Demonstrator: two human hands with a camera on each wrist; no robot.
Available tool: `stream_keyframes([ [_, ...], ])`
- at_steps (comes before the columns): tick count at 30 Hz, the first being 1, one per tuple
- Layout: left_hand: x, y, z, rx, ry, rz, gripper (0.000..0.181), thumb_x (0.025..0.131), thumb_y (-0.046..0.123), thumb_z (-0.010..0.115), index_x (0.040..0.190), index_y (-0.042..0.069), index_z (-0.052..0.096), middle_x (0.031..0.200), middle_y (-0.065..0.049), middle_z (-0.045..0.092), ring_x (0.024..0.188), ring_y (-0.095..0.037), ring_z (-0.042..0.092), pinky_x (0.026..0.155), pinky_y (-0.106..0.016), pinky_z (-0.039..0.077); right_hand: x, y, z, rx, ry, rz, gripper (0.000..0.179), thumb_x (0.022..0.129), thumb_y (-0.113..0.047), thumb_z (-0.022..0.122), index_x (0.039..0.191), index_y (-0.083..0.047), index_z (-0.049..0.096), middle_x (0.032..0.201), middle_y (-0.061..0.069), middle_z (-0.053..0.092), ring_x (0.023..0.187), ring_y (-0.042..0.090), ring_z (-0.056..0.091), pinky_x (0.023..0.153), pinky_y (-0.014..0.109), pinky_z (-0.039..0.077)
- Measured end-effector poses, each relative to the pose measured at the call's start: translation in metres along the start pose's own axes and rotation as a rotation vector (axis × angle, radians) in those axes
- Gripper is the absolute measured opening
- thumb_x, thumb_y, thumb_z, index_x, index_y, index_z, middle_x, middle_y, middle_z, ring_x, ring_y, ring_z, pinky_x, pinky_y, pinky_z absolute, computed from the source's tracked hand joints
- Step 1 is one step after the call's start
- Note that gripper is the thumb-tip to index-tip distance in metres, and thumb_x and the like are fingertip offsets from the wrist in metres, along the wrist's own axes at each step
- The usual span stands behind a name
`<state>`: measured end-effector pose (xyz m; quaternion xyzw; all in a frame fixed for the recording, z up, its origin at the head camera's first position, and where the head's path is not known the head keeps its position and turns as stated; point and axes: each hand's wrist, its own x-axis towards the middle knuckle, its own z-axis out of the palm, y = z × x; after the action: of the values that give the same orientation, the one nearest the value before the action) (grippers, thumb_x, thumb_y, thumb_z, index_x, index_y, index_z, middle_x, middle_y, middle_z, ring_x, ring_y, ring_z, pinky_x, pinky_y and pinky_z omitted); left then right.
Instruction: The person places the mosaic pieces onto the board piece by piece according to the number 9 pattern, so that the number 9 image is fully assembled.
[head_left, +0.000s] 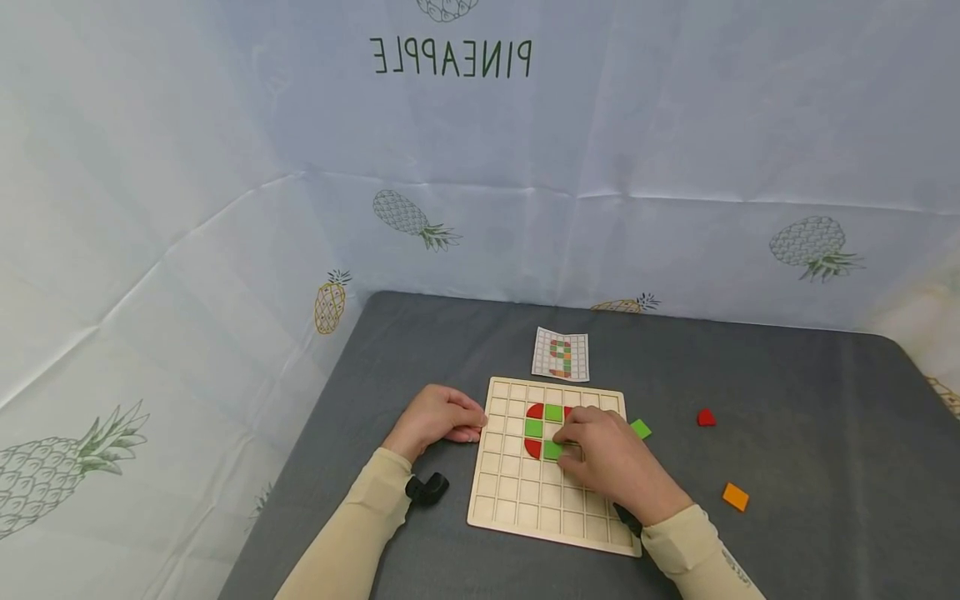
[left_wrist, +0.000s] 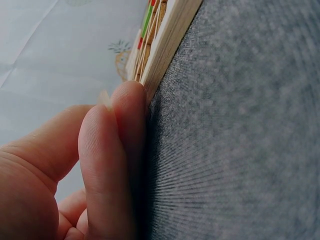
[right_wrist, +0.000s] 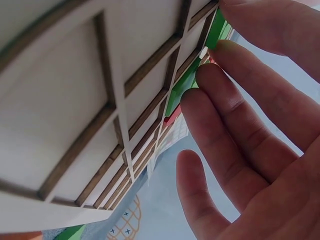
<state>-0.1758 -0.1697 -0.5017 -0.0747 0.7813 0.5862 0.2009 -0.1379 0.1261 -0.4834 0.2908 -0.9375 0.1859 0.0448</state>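
A pale wooden grid board [head_left: 506,487] lies on the table with red and green tiles set in its squares. Over its middle, my right hand [head_left: 611,454] has thumb and index fingertips on opposite sides of a green tile [right_wrist: 216,31], pinching it. Its other fingers [right_wrist: 232,135] extend beside the board. Another green tile [right_wrist: 182,87] and a red piece [right_wrist: 170,119] show farther along the grid. At the board's left side, my left hand [head_left: 438,417] rests with fingertips [left_wrist: 131,95] against the edge. The right hand hides part of the pattern.
Behind the board lies a pattern card [head_left: 560,357] with a coloured grid. To the right are a loose green tile [head_left: 641,429], a red piece [head_left: 707,417] and an orange tile [head_left: 736,497]. A pineapple-print cloth [head_left: 510,150] hangs behind the dark table [head_left: 420,333].
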Motion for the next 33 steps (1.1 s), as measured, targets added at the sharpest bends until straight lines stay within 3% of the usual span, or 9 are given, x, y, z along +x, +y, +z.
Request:
stream_keyframes([
  [7, 0.000, -0.002, -0.002, -0.004, -0.005, 0.000, 0.017, 0.089, 0.013, 0.088, 0.103, 0.004, 0.083, 0.090, -0.012, 0.082, 0.070, -0.011, 0.079, 0.068, -0.028, 0.068, 0.005, -0.005, -0.001, 0.007, -0.011, 0.007, 0.017, 0.080, -0.013, 0.087, 0.094, -0.020, 0.086, 0.086, -0.011, 0.066, 0.075, 0.001, 0.055, 0.070, 0.024, 0.052],
  [14, -0.001, -0.003, -0.003, -0.009, -0.009, 0.000, 0.017, 0.089, 0.013, 0.089, 0.102, 0.004, 0.083, 0.089, -0.011, 0.082, 0.070, -0.011, 0.079, 0.069, -0.029, 0.068, 0.017, -0.015, 0.001, -0.021, -0.016, -0.038, 0.016, 0.081, -0.027, 0.095, 0.093, -0.022, 0.086, 0.088, -0.012, 0.068, 0.080, 0.004, 0.061, 0.079, 0.032, 0.056],
  [19, -0.001, 0.000, 0.000, -0.010, -0.013, -0.003, 0.016, 0.088, 0.013, 0.089, 0.101, 0.005, 0.084, 0.088, -0.010, 0.082, 0.070, -0.011, 0.079, 0.069, -0.028, 0.068, 0.020, -0.018, 0.003, -0.052, -0.013, -0.051, 0.014, 0.080, -0.028, 0.095, 0.089, -0.023, 0.085, 0.087, -0.013, 0.068, 0.082, 0.006, 0.061, 0.083, 0.036, 0.057],
  [27, 0.005, 0.004, 0.011, 0.001, -0.040, 0.004, 0.017, 0.089, 0.014, 0.088, 0.102, 0.005, 0.083, 0.089, -0.010, 0.082, 0.071, -0.011, 0.079, 0.070, -0.028, 0.068, 0.008, -0.010, -0.004, -0.064, -0.017, 0.033, 0.015, 0.081, -0.027, 0.095, 0.091, -0.021, 0.085, 0.089, -0.011, 0.069, 0.084, 0.010, 0.065, 0.088, 0.039, 0.059],
  [33, 0.000, -0.001, -0.001, 0.019, -0.005, 0.001, 0.017, 0.090, 0.016, 0.088, 0.103, 0.005, 0.084, 0.089, -0.009, 0.082, 0.072, -0.011, 0.079, 0.071, -0.028, 0.068, -0.003, 0.006, -0.015, -0.041, -0.026, 0.104, 0.018, 0.083, -0.025, 0.094, 0.097, -0.017, 0.085, 0.095, -0.007, 0.073, 0.089, 0.012, 0.068, 0.090, 0.042, 0.060],
])
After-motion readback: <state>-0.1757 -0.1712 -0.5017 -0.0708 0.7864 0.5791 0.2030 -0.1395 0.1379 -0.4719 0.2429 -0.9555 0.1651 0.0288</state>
